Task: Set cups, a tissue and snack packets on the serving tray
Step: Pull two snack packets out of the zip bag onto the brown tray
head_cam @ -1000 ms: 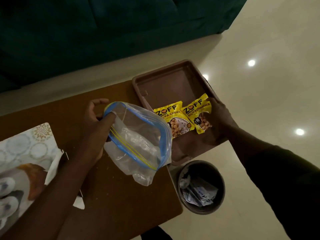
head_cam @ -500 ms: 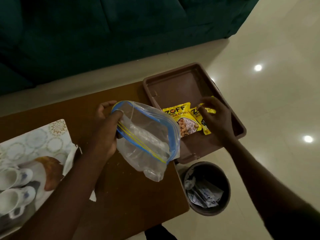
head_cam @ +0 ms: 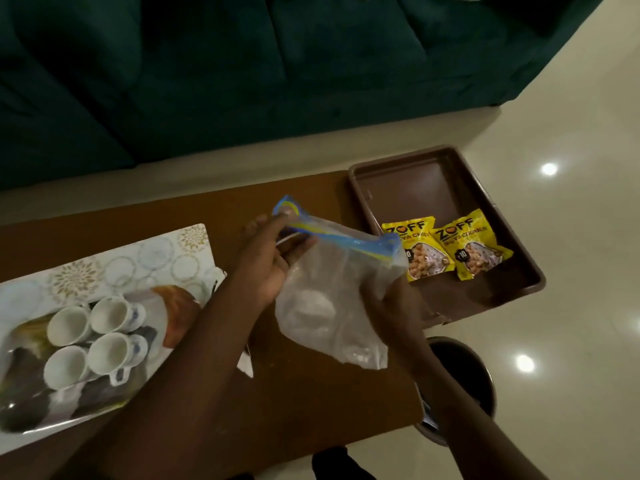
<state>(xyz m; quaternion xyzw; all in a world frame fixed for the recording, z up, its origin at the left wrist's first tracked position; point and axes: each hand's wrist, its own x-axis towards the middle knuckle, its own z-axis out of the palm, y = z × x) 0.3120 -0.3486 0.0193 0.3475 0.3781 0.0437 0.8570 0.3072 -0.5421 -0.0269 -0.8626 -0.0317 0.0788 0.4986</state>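
A brown serving tray [head_cam: 433, 174] sits at the table's right end. Two yellow snack packets [head_cam: 417, 249] [head_cam: 476, 245] lie side by side in its near half. Both my hands hold a clear zip bag [head_cam: 329, 306] with a blue seal over the table. My left hand [head_cam: 273, 258] pinches the seal's left end. My right hand [head_cam: 394, 306] grips the bag's right side, below the seal. Something white shows inside the bag. Several white cups [head_cam: 91, 336] stand on a patterned mat [head_cam: 138, 258] at the left.
The brown table [head_cam: 311, 410] ends just right of my right arm. A dark waste bin [head_cam: 464, 375] stands on the pale floor below the tray. A dark green sofa [head_cam: 242, 81] runs along the far side.
My right hand left the snack packets in the tray and came back to grip the zip bag. The bag's mouth went from wide open to pulled flat. The view shifted left, showing the cups.
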